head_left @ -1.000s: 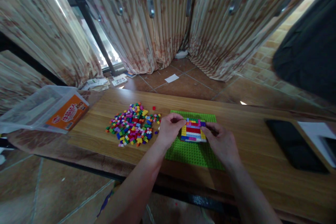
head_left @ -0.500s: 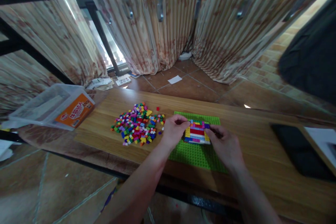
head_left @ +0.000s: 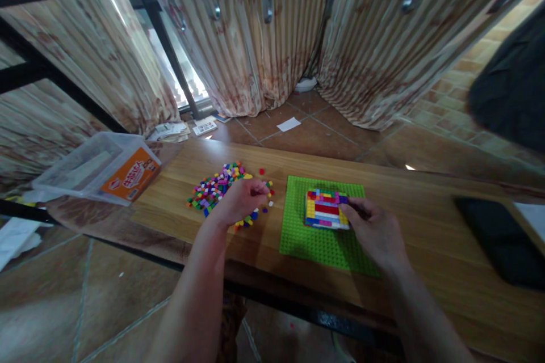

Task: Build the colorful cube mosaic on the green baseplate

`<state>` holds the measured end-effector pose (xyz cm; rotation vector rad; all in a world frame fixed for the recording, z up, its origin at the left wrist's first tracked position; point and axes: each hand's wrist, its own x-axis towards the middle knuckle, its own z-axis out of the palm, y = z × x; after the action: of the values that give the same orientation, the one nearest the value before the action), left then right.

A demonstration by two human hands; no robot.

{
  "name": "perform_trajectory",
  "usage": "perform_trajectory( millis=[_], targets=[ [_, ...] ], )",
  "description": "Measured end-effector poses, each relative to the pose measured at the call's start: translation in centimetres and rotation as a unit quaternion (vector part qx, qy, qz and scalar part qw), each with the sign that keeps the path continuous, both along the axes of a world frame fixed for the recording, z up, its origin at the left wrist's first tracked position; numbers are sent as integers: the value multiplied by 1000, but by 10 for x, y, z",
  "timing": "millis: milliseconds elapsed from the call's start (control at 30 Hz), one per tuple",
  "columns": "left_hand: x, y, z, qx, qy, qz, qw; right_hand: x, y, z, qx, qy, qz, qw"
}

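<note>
A multicoloured rectangular build of toy bricks point(head_left: 327, 211), with red, white, yellow and blue rows, sits on the green studded baseplate point(head_left: 293, 238). My right hand point(head_left: 377, 231) grips its right side, thumb and forefinger by a dark purple brick point(head_left: 343, 199) at the upper right corner. My left hand point(head_left: 244, 199) is over the right part of a pile of loose toy bricks point(head_left: 213, 187). Its fingers are drawn together in a pinch, and whatever may be between them is hidden. The hand covers part of the pile.
A clear plastic box point(head_left: 76, 173) with an orange label stands at the left end of the wooden table point(head_left: 170, 218). One red brick point(head_left: 261, 171) lies apart behind the pile. A black tablet-like slab point(head_left: 498, 238) lies at the right. Curtains hang beyond the table.
My left hand has let go of the build's left side and moved left to the brick pile. My right hand stays at the build's right side. The view has shifted slightly.
</note>
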<state>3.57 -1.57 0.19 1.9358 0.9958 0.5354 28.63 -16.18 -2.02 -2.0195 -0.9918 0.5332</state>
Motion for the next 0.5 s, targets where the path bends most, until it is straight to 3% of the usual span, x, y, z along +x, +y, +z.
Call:
perform_trajectory(
  millis=[133, 267, 500],
  targets=[
    [-11, -1, -5, 20, 69, -21, 997, 0, 1, -1, -5, -11, -1, 1000],
    [-7, -8, -3, 67, 115, -28, 991, 0, 1, -2, -2, -23, 1, 1000],
    [13, -22, -2, 159, 195, 31, 967, 1, 2, -4, 0, -21, 7, 1000]
  ],
)
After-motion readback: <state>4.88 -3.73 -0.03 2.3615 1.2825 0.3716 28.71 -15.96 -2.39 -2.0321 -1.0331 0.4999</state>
